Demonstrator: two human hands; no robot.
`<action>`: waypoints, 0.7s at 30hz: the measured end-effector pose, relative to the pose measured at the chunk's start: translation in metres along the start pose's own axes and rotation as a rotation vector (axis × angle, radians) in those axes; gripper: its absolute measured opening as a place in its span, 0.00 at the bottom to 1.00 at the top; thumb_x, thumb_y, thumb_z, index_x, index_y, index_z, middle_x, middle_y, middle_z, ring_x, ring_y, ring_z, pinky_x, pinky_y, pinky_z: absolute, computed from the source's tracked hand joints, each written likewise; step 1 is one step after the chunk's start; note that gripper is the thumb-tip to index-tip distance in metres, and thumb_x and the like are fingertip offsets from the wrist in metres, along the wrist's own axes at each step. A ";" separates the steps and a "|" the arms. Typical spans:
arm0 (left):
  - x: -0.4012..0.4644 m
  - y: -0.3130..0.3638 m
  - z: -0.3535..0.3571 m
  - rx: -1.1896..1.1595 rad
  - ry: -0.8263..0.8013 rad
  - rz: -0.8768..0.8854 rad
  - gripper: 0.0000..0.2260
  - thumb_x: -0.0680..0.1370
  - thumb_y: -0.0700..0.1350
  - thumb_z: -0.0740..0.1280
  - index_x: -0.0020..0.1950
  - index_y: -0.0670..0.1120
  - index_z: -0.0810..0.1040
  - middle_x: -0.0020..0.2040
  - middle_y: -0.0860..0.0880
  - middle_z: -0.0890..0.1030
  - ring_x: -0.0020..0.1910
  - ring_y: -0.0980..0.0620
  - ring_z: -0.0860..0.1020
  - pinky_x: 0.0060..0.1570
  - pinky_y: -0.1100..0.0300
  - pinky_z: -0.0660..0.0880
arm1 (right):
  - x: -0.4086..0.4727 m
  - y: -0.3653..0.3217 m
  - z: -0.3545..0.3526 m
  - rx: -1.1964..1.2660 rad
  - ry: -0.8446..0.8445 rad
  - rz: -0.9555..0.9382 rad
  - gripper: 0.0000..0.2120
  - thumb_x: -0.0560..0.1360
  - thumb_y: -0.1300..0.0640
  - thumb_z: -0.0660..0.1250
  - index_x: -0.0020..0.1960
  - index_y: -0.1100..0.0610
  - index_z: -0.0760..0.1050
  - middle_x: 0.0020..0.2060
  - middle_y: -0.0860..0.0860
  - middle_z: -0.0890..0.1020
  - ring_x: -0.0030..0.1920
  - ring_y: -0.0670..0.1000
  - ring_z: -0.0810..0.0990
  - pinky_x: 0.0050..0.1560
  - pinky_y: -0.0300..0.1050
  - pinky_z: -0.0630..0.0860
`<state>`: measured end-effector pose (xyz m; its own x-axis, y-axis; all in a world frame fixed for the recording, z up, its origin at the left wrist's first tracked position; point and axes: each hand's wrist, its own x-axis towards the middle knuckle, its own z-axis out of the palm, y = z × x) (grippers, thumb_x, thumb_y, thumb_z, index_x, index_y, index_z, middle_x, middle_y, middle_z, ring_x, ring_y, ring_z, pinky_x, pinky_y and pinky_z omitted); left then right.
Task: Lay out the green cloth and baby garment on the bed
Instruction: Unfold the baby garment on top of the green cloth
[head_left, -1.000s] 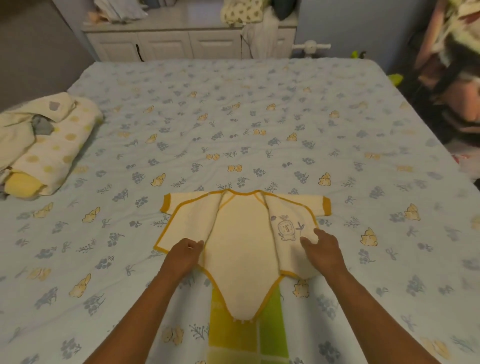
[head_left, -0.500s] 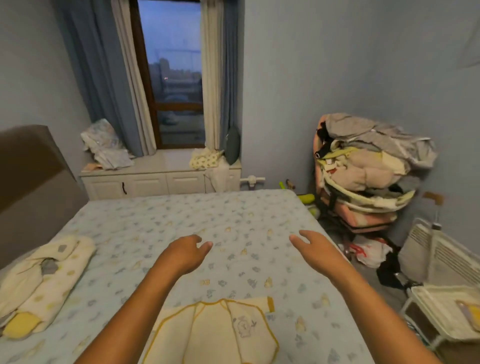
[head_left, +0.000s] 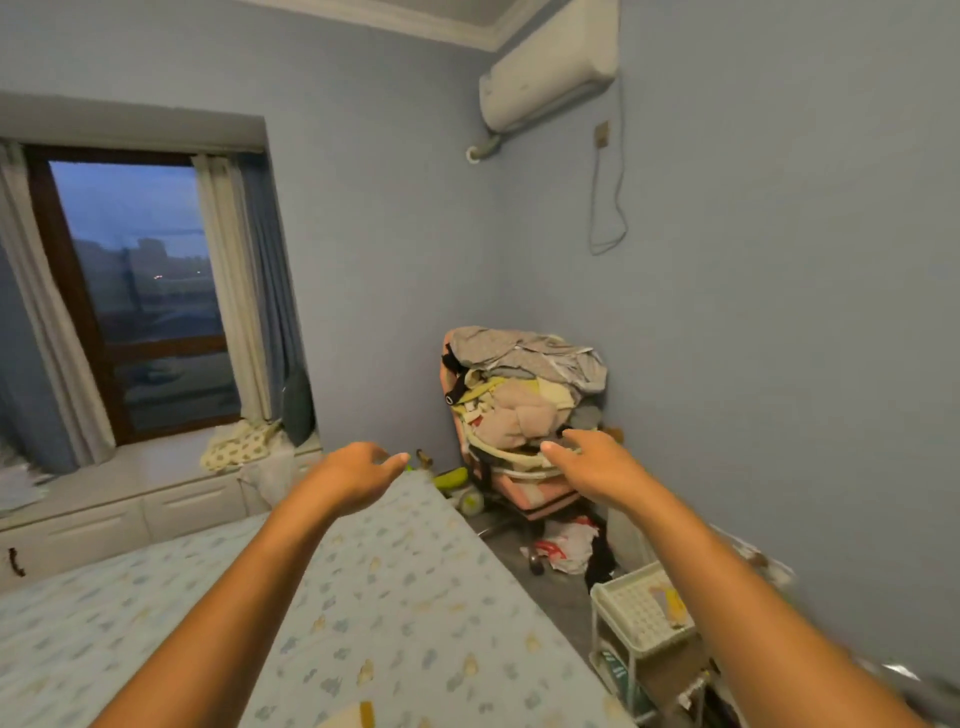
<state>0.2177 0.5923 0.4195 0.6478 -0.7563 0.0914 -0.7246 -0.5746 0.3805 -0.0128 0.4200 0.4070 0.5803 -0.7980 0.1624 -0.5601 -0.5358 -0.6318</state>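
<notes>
Peeking in at the bottom edge, just a corner of the baby garment lies on the bed, while the left hand and right hand hover above, fingers loosely spread, holding nothing.

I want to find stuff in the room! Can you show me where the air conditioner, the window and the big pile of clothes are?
air conditioner (head_left: 549, 73), head view, on the middle of its white front.
window (head_left: 137, 291), head view, on the dark glass pane.
pile of clothes (head_left: 524, 395), head view, on the pinkish bundle in the heap's middle.
</notes>
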 end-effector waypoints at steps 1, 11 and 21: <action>0.000 0.027 0.010 -0.004 -0.008 0.004 0.23 0.79 0.61 0.58 0.59 0.46 0.81 0.58 0.44 0.82 0.56 0.44 0.79 0.57 0.51 0.76 | 0.000 0.022 -0.019 -0.011 0.002 0.005 0.31 0.78 0.39 0.59 0.74 0.57 0.67 0.72 0.57 0.71 0.69 0.59 0.71 0.65 0.51 0.70; 0.018 0.227 0.099 0.004 -0.028 0.009 0.28 0.78 0.64 0.57 0.68 0.47 0.75 0.67 0.45 0.77 0.63 0.44 0.76 0.61 0.49 0.74 | 0.022 0.199 -0.151 -0.085 0.011 0.043 0.32 0.78 0.36 0.57 0.75 0.54 0.64 0.74 0.55 0.67 0.71 0.58 0.68 0.67 0.53 0.67; 0.117 0.295 0.208 0.048 0.024 -0.042 0.30 0.78 0.65 0.56 0.73 0.49 0.68 0.73 0.43 0.69 0.71 0.40 0.68 0.68 0.44 0.67 | 0.128 0.322 -0.146 -0.064 -0.071 0.030 0.35 0.77 0.34 0.56 0.77 0.53 0.62 0.76 0.53 0.64 0.74 0.56 0.64 0.70 0.53 0.64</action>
<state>0.0309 0.2691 0.3516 0.6833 -0.7235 0.0983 -0.7063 -0.6207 0.3403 -0.2050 0.1046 0.3351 0.6019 -0.7936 0.0889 -0.6129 -0.5304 -0.5857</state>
